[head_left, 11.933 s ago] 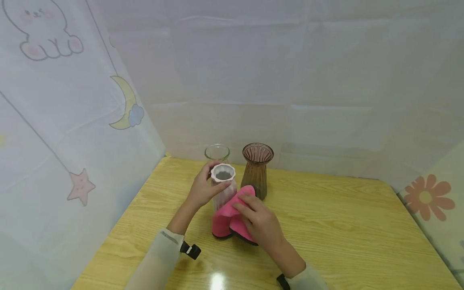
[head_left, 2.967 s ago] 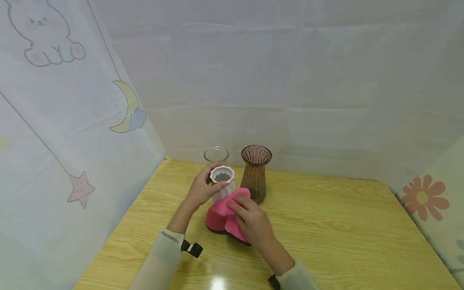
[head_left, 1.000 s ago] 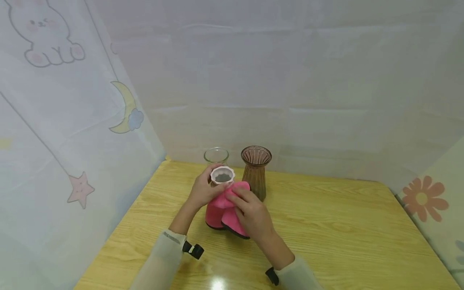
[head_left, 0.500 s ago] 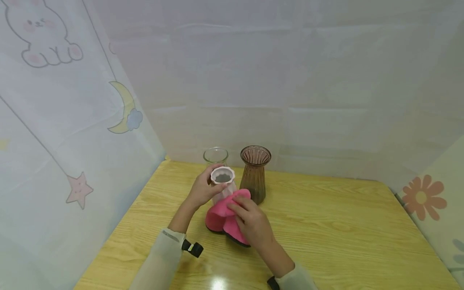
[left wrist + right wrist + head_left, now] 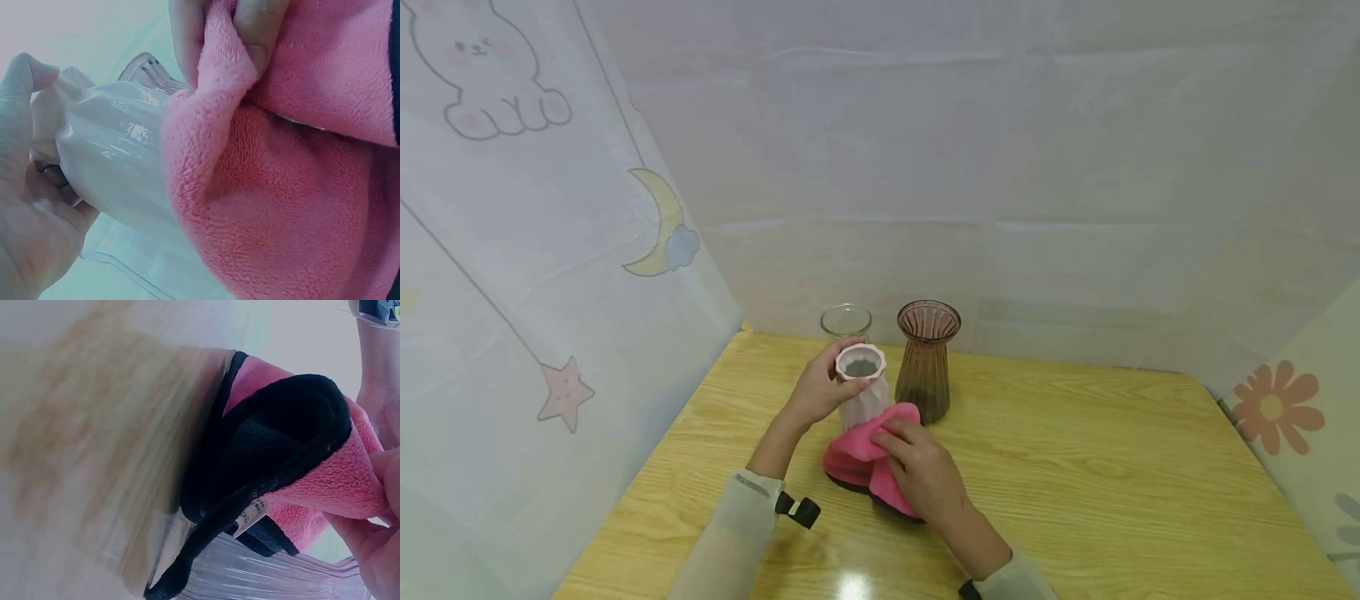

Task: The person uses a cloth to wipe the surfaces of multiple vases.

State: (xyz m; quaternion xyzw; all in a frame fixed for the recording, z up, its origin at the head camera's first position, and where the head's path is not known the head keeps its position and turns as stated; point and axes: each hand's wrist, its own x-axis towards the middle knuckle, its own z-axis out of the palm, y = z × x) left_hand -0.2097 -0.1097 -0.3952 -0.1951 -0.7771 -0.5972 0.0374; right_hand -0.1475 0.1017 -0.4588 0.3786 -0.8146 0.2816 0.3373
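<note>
A pale pink vase (image 5: 863,407) with a scalloped rim stands upright near the middle of the table. My left hand (image 5: 817,390) grips it around the neck, thumb on the near side, as the left wrist view (image 5: 37,187) also shows. My right hand (image 5: 931,471) pinches a pink plush cloth (image 5: 857,450) with dark edging against the vase's lower front, hiding its base. In the right wrist view the cloth (image 5: 337,469) shows a black underside and a small white tag (image 5: 250,517).
Behind the pink vase stands a clear glass vase (image 5: 847,320), mostly hidden. A ribbed purple-brown glass vase (image 5: 927,367) stands close by at the right. The wooden table (image 5: 1112,467) meets a pale printed curtain (image 5: 1000,167) at the back and left.
The cloth and right hand rose toward the vase's rim a second ago and have since slid down to its lower part. The left hand keeps its grip on the neck.
</note>
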